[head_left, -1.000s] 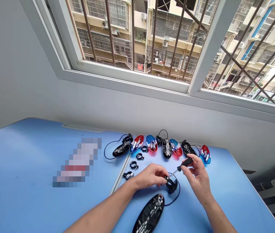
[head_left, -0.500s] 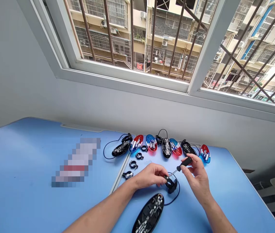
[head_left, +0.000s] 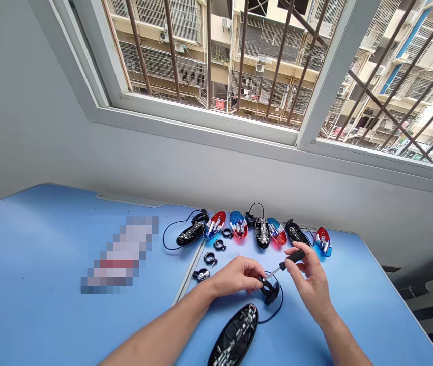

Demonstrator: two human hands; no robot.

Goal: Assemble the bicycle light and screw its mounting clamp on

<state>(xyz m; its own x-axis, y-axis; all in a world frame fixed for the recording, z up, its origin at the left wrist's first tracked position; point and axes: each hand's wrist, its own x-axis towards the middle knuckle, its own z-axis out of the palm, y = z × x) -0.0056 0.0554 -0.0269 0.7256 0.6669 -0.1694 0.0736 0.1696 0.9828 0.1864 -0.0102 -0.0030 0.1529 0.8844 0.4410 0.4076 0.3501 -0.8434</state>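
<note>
Between the fingers of my left hand is a black ring clamp, held just above the blue table. My right hand grips the black handle of a screwdriver, fingers closed around it. The screwdriver's metal shaft slants down left, and its tip meets the clamp beside my left fingertips; the screw itself is too small to make out. A black cable runs from the clamp to an oval black housing lying open below my hands, its inner parts showing.
Several loose black ring clamps lie left of my hands. Along the wall stand red-and-blue oval shells holding batteries, among black housings with cables. A blurred-out patch covers something on the left of the blue table.
The screwdriver handle has shifted very slightly in my right fingers. My left hand and the clamp stay almost where they were.
</note>
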